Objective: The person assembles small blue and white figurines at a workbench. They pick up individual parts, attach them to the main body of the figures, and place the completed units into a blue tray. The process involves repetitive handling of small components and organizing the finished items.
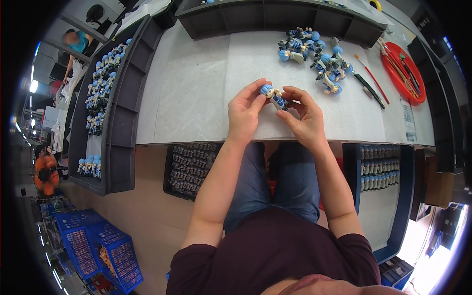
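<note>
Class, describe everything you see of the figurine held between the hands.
The small figurine has a blue-haired head, cream parts and a blue and dark body, apparently painted plastic. It is tilted over the pale tabletop, its head held by the left hand, its lower end by the right hand. Finer details are too small to tell.

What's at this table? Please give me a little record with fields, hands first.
Left hand: holds the figurine by its blue-haired head
Right hand: fingers at the figurine's lower end
Table: pale covering
Loose figurines: heaped beyond the right hand
Tools: red brush and black tool, right of the heap
Red dish: thin tools inside
Left tray: dark grey, many figurines
</note>
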Motion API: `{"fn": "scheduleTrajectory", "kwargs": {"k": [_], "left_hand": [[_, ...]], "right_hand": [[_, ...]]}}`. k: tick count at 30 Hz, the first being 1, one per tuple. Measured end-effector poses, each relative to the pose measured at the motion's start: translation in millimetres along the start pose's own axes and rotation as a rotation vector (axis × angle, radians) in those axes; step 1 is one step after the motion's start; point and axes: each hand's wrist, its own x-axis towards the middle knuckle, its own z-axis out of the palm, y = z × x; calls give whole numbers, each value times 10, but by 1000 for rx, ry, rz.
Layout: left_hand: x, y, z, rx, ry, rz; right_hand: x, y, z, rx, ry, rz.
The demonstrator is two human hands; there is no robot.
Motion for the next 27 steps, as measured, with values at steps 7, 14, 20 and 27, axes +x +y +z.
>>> {"fn": "scheduleTrajectory", "kwargs": {"k": [7, 14, 20, 27], "left_hand": [[-34, 18, 7, -23, 32, 8], [-34, -27, -16, 25, 18, 22], [-23, -80, 24, 109, 24, 78], [-55, -97, 26, 272, 21, 53]], "right_hand": [[-14, 6, 17, 27, -13, 1], [-31, -43, 55, -79, 30, -36], [-53, -60, -61, -54, 129, -83], [-985, -244, -1287, -231, 769, -88]]}}
